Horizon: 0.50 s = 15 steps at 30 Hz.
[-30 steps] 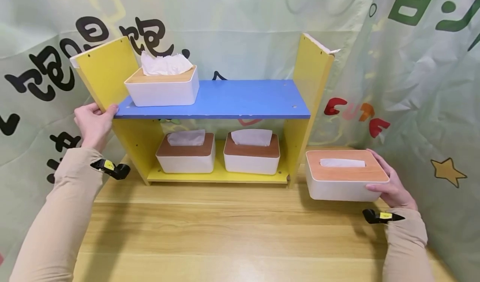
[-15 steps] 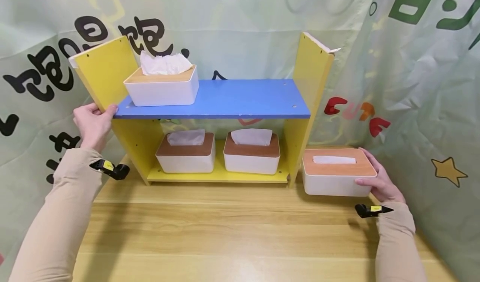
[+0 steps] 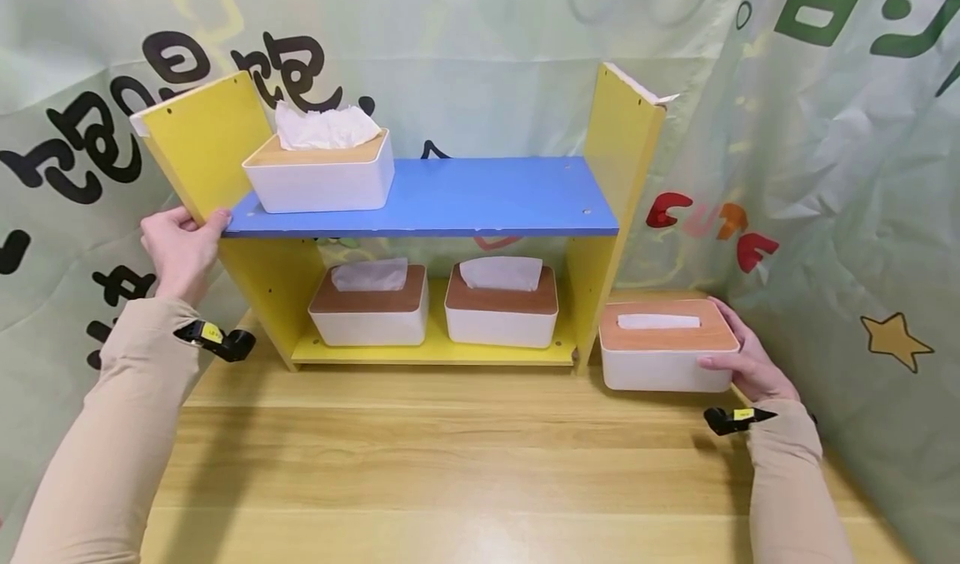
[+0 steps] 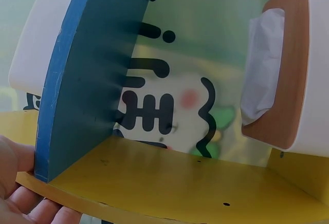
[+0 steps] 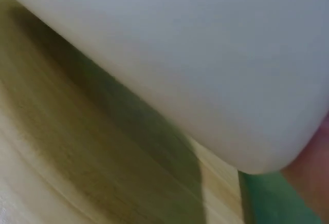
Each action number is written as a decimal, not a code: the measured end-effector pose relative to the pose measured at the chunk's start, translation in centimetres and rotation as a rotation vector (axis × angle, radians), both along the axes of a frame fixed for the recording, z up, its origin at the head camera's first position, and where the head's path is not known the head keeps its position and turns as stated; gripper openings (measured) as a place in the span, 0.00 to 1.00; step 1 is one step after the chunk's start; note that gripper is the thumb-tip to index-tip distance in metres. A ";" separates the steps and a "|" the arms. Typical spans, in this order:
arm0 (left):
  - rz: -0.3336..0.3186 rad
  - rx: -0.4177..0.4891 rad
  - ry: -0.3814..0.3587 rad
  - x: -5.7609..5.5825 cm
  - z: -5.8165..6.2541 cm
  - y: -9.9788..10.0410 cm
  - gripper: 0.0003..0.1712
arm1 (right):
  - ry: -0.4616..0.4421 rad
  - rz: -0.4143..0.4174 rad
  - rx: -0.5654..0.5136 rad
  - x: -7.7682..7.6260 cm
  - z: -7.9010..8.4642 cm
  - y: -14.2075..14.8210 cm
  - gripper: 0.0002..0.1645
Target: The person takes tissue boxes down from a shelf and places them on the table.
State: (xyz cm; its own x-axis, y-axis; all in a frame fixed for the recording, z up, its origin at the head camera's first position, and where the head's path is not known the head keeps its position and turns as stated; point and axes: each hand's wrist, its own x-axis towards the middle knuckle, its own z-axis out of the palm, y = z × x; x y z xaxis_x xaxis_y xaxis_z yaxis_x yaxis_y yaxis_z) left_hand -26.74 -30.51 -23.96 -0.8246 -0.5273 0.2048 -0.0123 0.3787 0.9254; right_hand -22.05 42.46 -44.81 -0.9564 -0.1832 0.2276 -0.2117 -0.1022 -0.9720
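While the left hand (image 3: 178, 252) pinches the side panel (image 3: 202, 143) at nine o'clock in the head view, the right hand (image 3: 756, 366) grips a tissue box (image 3: 663, 370) between thumb and fingers at four o'clock, just beside the shelf unit (image 3: 487, 193).

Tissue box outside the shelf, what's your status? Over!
Left grip holding left panel. Right grip holding tissue box, right of shelf. Possible obstacle: right panel, close alongside.
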 end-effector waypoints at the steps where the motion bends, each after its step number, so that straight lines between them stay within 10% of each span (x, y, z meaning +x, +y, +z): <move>1: 0.000 0.004 0.003 0.0 0.0 0.0 0.31 | -0.004 -0.004 -0.002 -0.1 0.0 0.0 0.57; 15: -0.001 0.011 0.009 0.0 0.0 0.0 0.31 | -0.082 -0.017 0.047 -1.1 0.5 0.3 0.61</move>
State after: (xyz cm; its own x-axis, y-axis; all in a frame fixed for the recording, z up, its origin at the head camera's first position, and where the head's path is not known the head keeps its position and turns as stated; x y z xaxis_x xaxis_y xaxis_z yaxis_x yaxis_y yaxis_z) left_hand -26.71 -30.53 -24.00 -0.8230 -0.5290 0.2069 -0.0034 0.3689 0.9295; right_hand -23.11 42.79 -44.29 -0.9744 -0.1759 0.1398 -0.1325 -0.0529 -0.9898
